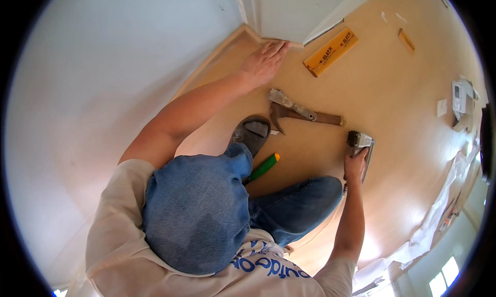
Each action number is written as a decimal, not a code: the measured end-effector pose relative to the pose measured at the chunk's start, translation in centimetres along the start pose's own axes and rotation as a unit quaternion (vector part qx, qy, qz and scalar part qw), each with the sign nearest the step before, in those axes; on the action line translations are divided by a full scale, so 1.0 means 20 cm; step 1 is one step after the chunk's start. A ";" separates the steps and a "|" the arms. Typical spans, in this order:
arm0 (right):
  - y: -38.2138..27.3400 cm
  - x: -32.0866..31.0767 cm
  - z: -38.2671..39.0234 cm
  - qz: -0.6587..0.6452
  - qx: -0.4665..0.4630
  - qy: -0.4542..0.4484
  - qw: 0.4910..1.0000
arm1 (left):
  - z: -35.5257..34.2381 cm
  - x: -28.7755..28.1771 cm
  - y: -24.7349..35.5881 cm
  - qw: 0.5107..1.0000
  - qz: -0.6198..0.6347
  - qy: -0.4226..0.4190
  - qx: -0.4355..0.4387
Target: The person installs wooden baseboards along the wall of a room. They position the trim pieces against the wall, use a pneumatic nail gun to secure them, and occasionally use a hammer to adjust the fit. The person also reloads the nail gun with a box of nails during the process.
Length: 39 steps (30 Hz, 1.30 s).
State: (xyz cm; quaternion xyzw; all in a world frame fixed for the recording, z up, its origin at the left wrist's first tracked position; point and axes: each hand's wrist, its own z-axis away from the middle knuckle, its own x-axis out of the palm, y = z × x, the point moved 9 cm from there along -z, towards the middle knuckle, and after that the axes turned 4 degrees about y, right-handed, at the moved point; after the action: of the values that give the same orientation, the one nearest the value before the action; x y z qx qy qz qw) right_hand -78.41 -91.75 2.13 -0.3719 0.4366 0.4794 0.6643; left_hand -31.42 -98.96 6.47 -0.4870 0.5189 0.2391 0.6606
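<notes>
Reaching left hand (261, 64): is lying flat and loose, fingers outstretched, fingertips touching the tan skirting strip (296, 44) beside a wall corner.
Skirting strip: is running along the foot of the pale wall (113, 64) and bending at the corner; the left hand is covering part of it.
Gripping right hand (355, 165): is clasping a grey-and-black nail gun (360, 140), fingers wrapping around its handle, well apart from the left hand.
Nail gun: is sitting out to the person's right, beyond the right knee; whether it is touching the floor cannot be told.
Claw hammer (328, 119): is lying on the brown floor (310, 152) between the two hands, its head pointing left, its handle end pointing toward the nail gun.
Flat metal tool (292, 105): worn and grey; is lying slantwise across the hammer, overlapping it.
Green handle, yellow-tipped (264, 169): is lying between the legs, its near end disappearing behind the denim.
Yellow carton (330, 52): long, dark-printed; is lying just to the right of the left hand.
Small yellow piece (406, 40): is lying farther right of the carton.
Dark shoe (251, 135): is resting on the floor, just left of the hammer.
Blue jeans (196, 209): are covering both bent knees.
White sheeting (429, 222): is stretching along the floor's right side.
</notes>
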 end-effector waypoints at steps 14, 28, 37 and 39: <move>-1.44 -0.20 -0.03 0.169 -0.547 0.066 0.817 | 0.00 0.00 -0.01 0.997 0.047 -0.060 -0.003; -1.63 -0.06 -0.06 0.139 -0.546 0.109 0.819 | 0.04 0.03 -0.04 0.991 0.128 -0.024 -0.035; -1.63 -0.04 -0.05 0.118 -0.554 0.135 0.813 | 0.04 0.02 -0.05 0.993 0.117 -0.022 -0.019; -1.64 -0.05 -0.04 0.115 -0.559 0.143 0.809 | 0.05 0.02 -0.06 0.993 0.118 -0.008 -0.023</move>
State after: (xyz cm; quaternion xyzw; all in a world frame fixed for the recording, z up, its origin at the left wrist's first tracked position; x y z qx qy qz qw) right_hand -47.23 -101.46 5.24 -0.6902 0.2224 0.6553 0.2116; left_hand -29.93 -98.69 6.63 -0.4359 0.5616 0.3312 0.6204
